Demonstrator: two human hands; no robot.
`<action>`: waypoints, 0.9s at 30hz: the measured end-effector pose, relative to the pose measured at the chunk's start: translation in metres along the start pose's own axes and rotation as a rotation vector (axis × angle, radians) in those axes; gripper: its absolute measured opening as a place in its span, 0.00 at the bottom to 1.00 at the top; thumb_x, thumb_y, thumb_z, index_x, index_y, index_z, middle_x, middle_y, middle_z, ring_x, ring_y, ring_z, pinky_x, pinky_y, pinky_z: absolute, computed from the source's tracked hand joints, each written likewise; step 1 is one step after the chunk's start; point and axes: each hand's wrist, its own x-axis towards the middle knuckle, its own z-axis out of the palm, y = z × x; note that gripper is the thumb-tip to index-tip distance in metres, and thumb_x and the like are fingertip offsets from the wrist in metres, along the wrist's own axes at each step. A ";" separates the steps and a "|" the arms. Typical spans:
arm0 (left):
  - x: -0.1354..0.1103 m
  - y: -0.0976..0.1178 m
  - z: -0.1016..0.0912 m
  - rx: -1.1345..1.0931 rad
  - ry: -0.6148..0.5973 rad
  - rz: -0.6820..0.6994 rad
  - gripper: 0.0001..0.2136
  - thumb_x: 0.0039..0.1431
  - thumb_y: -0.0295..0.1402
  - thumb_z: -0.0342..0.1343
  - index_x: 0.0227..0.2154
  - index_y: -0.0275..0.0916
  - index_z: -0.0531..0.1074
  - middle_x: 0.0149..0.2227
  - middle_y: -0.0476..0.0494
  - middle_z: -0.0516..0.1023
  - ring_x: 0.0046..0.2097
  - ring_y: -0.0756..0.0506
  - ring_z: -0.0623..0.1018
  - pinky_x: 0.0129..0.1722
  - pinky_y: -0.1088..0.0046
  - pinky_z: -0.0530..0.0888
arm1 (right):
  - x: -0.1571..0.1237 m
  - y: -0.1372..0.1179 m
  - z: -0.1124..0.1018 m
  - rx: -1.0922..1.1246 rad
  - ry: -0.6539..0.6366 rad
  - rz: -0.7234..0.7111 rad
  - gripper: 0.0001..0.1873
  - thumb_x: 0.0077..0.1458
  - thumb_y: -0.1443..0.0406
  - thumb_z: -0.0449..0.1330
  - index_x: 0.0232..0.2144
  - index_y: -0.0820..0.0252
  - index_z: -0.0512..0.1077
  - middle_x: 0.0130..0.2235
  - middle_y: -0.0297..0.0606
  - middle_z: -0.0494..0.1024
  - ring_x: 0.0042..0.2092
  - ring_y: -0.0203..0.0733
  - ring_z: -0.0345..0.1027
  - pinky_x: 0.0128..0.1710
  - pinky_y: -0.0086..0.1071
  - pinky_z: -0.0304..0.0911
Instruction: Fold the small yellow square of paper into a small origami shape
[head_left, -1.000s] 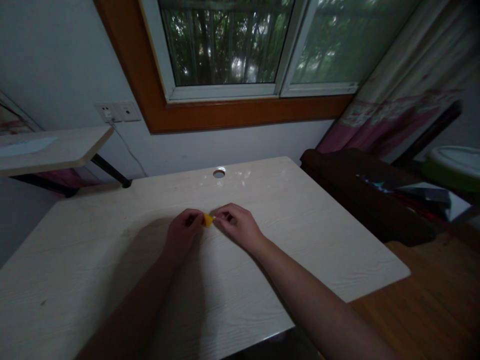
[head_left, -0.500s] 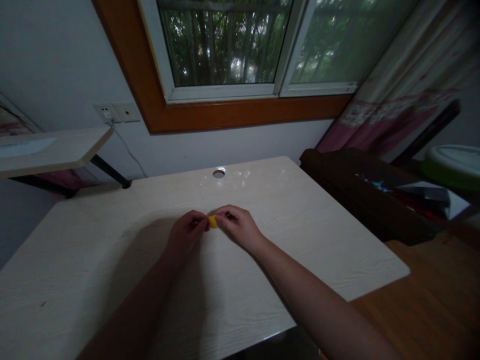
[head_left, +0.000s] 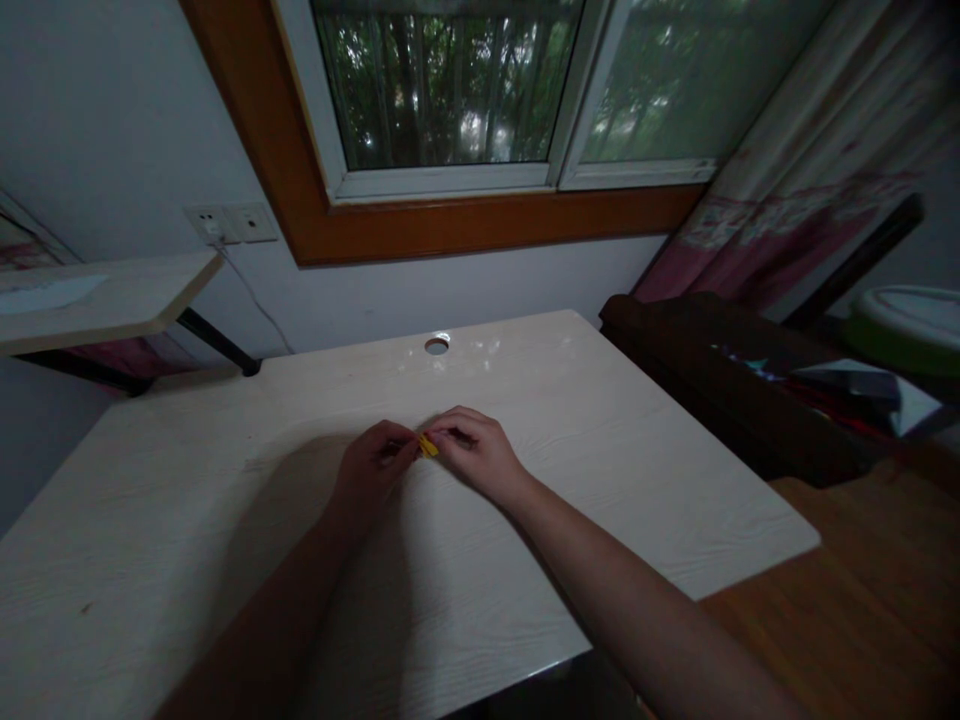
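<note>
A small yellow folded piece (head_left: 429,447), which looks like paper, is pinched between my two hands above the middle of the pale desk (head_left: 570,400). My left hand (head_left: 375,463) grips its left end between thumb and fingertips. From the other side, my right hand (head_left: 476,448) holds the right end in a pinch. Both hands are closed, and their fingertips nearly meet. Parts of the yellow piece are hidden behind the fingers, so its full shape cannot be made out.
A raised shelf (head_left: 165,300) on black legs stands at the desk's back left. Near the back edge is a round cable hole (head_left: 437,346). A wall socket (head_left: 229,224) with a plugged-in cord is behind. Dark wooden furniture (head_left: 690,370) borders the right side.
The yellow piece has turned between my fingertips and now shows a narrower, slanted, layered edge instead of a squarish face. Both hands stay almost in place.
</note>
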 end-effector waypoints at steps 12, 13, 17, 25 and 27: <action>-0.001 -0.002 0.001 0.220 0.023 0.134 0.04 0.57 0.30 0.55 0.33 0.39 0.74 0.34 0.47 0.77 0.34 0.50 0.77 0.37 0.75 0.74 | -0.003 0.005 -0.001 -0.008 -0.040 -0.011 0.06 0.58 0.64 0.60 0.35 0.56 0.78 0.37 0.38 0.80 0.38 0.38 0.75 0.38 0.31 0.70; -0.001 -0.002 0.001 0.225 0.022 0.135 0.04 0.58 0.30 0.54 0.33 0.39 0.74 0.34 0.46 0.77 0.34 0.49 0.77 0.37 0.75 0.74 | -0.004 0.005 -0.001 -0.015 -0.038 -0.017 0.06 0.58 0.64 0.60 0.35 0.56 0.78 0.37 0.38 0.80 0.37 0.38 0.75 0.39 0.31 0.70; -0.001 -0.003 0.001 0.249 0.022 0.144 0.04 0.58 0.30 0.54 0.34 0.39 0.74 0.34 0.46 0.77 0.34 0.50 0.77 0.37 0.75 0.75 | -0.004 0.005 -0.002 -0.039 -0.049 -0.035 0.06 0.58 0.64 0.60 0.35 0.57 0.78 0.36 0.39 0.80 0.36 0.37 0.74 0.38 0.31 0.70; 0.001 -0.005 0.003 0.375 0.029 0.227 0.03 0.58 0.29 0.54 0.33 0.39 0.73 0.32 0.47 0.77 0.32 0.50 0.77 0.35 0.75 0.75 | -0.004 0.008 0.000 -0.084 -0.054 -0.062 0.05 0.57 0.66 0.60 0.34 0.58 0.77 0.34 0.38 0.79 0.35 0.36 0.73 0.36 0.29 0.68; 0.001 -0.006 0.003 0.392 0.041 0.279 0.03 0.58 0.28 0.55 0.33 0.39 0.73 0.32 0.47 0.77 0.31 0.51 0.77 0.35 0.75 0.75 | -0.004 0.008 0.000 -0.095 -0.056 -0.070 0.04 0.56 0.67 0.60 0.33 0.58 0.77 0.34 0.38 0.79 0.34 0.36 0.72 0.35 0.29 0.68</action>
